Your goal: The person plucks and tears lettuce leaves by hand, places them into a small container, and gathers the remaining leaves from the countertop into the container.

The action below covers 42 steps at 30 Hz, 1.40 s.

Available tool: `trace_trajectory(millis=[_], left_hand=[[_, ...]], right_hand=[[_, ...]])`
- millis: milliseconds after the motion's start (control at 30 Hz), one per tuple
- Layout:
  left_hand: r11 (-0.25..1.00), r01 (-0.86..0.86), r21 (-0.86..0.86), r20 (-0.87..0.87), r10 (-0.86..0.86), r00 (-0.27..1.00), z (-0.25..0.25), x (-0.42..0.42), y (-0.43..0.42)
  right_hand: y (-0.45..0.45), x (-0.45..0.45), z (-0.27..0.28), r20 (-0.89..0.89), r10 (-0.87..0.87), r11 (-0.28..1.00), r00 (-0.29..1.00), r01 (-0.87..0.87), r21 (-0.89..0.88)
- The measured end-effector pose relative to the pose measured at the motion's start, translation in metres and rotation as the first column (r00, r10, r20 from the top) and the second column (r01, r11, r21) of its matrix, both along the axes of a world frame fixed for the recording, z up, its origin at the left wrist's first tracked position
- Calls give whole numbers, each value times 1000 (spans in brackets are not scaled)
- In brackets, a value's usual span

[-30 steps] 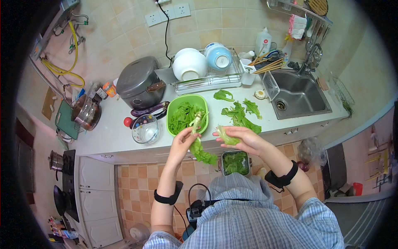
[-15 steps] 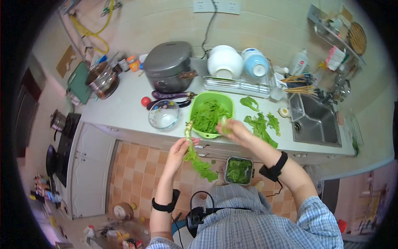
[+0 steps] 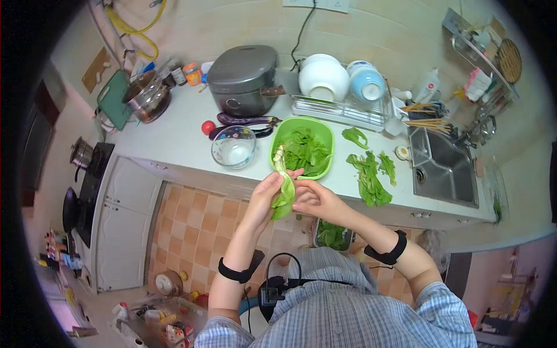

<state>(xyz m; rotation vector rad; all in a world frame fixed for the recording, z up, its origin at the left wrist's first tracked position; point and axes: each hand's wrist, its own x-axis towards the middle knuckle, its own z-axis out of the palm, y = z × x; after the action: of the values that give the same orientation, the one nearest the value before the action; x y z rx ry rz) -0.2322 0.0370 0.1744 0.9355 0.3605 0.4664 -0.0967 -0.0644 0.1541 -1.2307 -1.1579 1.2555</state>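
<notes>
The 2 hands (image 3: 288,196) meet before the torso, fingers clamped on lettuce (image 3: 284,194), forearms angled inward.

Matt green plastic basin (image 3: 331,152); glossy clear glass bowl (image 3: 234,149); glossy eggplants (image 3: 238,120).

from here i see pale tiled wall (image 3: 394,35) at the far side, white cabinets (image 3: 125,229) on the left below a white counter (image 3: 183,139), and a checkered floor (image 3: 188,223) in orange and cream squares, all under fairly even light.
</notes>
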Motion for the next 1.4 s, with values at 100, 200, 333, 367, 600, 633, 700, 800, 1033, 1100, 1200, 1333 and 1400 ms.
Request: trace_trajectory(millis=[100,200,333,367,600,633,700,800,1033,1100,1200,1333,1400], left_hand=[[1000,2,18,-6,-2,1000,5,20,-11],[973,57,224,-105,-34,994,6,38,-20],[901,191,390,-201,-119,972,-6,54,-21],[898,202,390,-203,-130,971,-7,56,-22],[955,203,214,-244,-149,958,9,59,-26],[950,209,230,-271,-144,952,11,58,-27],[953,200,226,-263,-138,955,10,58,-28],[954,200,225,-298,-128,946,5,56,-27],[958,215,190,-225,-170,959,1,42,-26],[944,249,219,-234,-197,952,5,38,-24],[915,312,258,-261,-245,934,3,36,-22],[906,354,230,-287,-285,915,3,37,-24],[913,356,198,-276,-297,914,4,40,-27]], right_hand=[[-13,2,3,-38,-84,996,996,83,-24],[-27,11,-14,-60,-169,986,984,169,-4],[-53,28,-19,-2,-123,989,992,123,-84],[-58,33,-16,-155,-73,987,985,49,-153],[-80,37,-6,-475,-265,951,839,145,-274],[-81,35,-3,-475,-265,951,839,145,-274],[-82,30,4,-527,-328,925,784,153,-348],[-80,23,-4,-217,-167,980,962,137,-145],[-87,26,-16,-57,-167,984,984,163,-66],[-92,31,-10,-126,-210,968,970,188,-165],[-99,37,-11,78,-296,941,952,304,-148],[-108,41,-15,58,-356,922,932,361,-139],[-112,42,-8,-96,-323,937,941,305,-170]])
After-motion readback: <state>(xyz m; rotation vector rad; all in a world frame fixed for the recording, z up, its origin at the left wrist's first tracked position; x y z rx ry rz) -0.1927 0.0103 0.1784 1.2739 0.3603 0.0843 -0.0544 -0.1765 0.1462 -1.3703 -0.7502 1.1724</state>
